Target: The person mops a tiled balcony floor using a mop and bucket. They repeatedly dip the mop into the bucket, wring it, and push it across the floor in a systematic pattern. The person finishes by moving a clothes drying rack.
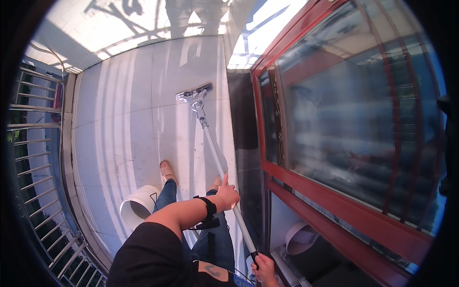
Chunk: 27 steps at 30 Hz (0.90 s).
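A mop (212,143) with a long pale metal pole slants across the view, its end on the white tiled floor (140,132). Its wide, flat head (194,92) has a grey plastic mount and rests on the tiles ahead of my feet. Midway along the pole, my left hand (228,195) is wrapped around it, the forearm crossing in front of my body. Lower down, near the bottom of the view, my right hand (264,267) grips the pole's black handle end (254,257). The mop's underside is hidden.
A white bucket (138,208) stands left of my legs. Metal railings (39,179) line the left side. On the right are a red-framed glass window (333,118) and a dark sill (245,114). A pale round container (300,238) sits below it. A sunlit wall (143,21) closes the far end.
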Tool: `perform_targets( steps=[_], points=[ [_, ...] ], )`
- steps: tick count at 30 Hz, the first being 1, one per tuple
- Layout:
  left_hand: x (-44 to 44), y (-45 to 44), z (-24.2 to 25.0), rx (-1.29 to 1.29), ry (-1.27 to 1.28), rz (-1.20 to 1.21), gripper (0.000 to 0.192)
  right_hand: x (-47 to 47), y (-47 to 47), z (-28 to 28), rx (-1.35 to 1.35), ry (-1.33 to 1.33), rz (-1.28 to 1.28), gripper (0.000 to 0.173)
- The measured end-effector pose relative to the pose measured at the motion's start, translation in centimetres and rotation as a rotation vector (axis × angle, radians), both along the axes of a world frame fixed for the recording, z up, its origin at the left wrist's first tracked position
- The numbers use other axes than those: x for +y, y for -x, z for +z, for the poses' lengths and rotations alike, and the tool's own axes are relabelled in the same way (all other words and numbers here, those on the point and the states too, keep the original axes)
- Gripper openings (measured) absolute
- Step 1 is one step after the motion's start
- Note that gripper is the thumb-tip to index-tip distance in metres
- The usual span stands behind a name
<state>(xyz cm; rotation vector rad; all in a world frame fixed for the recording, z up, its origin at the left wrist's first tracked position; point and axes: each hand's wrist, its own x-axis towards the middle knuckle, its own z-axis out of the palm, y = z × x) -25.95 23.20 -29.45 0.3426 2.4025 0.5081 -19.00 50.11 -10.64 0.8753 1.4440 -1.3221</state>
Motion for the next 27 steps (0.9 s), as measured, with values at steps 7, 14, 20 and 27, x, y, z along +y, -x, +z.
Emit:
perform_targets(
  steps=[7,14,20,27],
  points=[
    [-6.3,6.3,-5.1,0.078,0.263,0.12,0.014,-8.3,5.1,-6.1,-0.061,0.138,-0.055,0.017],
    [10.0,-2.4,2.3,-0.025,-0.233,-0.183,0.018,8.4,-5.1,2.2,-0.284,-0.086,-0.016,0.025],
    [16.2,-5.4,8.3,-0.283,-0.371,-0.423,0.017,13.0,-11.1,10.6,-0.147,-0.363,0.148,0.027],
    [8.4,2.2,4.0,-0.089,-0.117,-0.283,0.01,6.0,-2.9,4.9,-0.117,-0.159,0.008,0.021]
  ],
)
